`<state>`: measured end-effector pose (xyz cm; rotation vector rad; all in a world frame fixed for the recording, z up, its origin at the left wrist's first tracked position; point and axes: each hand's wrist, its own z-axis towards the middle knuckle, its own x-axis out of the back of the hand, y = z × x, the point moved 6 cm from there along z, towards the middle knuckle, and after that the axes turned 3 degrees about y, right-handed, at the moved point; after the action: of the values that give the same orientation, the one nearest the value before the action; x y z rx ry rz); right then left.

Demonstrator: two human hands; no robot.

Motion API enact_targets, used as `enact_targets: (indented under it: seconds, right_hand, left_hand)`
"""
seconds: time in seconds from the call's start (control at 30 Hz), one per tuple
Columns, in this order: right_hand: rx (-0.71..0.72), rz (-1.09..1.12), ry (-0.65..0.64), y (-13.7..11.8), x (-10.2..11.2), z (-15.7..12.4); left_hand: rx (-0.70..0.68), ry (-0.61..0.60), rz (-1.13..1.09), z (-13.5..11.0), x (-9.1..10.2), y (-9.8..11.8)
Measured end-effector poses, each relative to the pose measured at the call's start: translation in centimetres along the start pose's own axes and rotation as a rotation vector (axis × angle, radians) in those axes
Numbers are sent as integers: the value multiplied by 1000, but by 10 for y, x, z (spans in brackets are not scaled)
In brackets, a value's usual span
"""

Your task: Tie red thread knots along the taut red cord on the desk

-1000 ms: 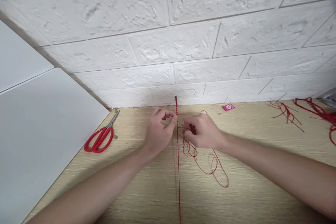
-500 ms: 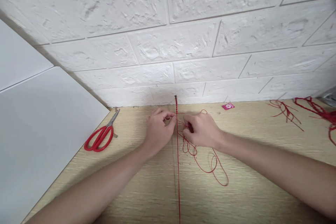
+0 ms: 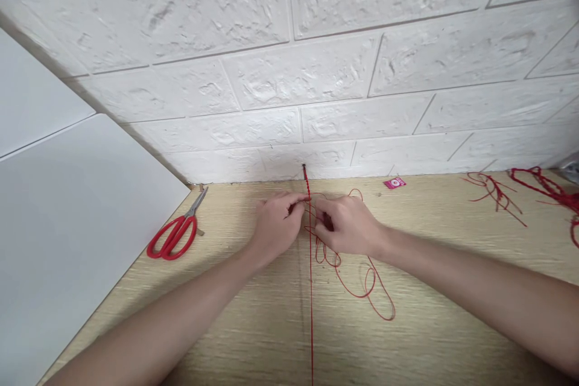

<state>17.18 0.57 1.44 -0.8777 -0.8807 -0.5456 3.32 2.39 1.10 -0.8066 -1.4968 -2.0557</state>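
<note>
A taut red cord [image 3: 310, 289] runs from a small dark fixing [image 3: 304, 166] low on the wall down past the bottom of the view. Its upper part is a knotted red braid [image 3: 307, 186]. Just below the braid, my left hand [image 3: 281, 217] is closed, thumb and forefinger pinching at the cord from the left. My right hand [image 3: 346, 223], fingers curled in, grips a thin loose red cord [image 3: 355, 294] on the right side. Loops of that cord lie on the table under and below my right hand; the part inside the fingers is hidden.
Red-handled scissors [image 3: 174, 238] lie on the left beside a white panel [image 3: 90, 193]. A small pink packet [image 3: 395, 183] sits near the white brick-pattern wall [image 3: 335, 72]. Red cord scraps [image 3: 495, 193] and a red cord bundle [image 3: 556, 193] are at the far right.
The taut cord has shifted slightly right near my hands and now slants a little below the fixing. My left fingertips have moved slightly right to the cord; my right hand stays nearly in place.
</note>
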Motion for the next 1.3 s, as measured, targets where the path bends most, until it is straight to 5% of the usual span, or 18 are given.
enact_targets:
  seconds: [0.63,1.3]
  right_hand:
    - [-78,25,-12,4,-1,2]
    - [-99,-33,-34,7,-3,1]
  left_hand:
    - [112,15,-12,2,0,-12]
    - [29,0,-100,-2,3,-3]
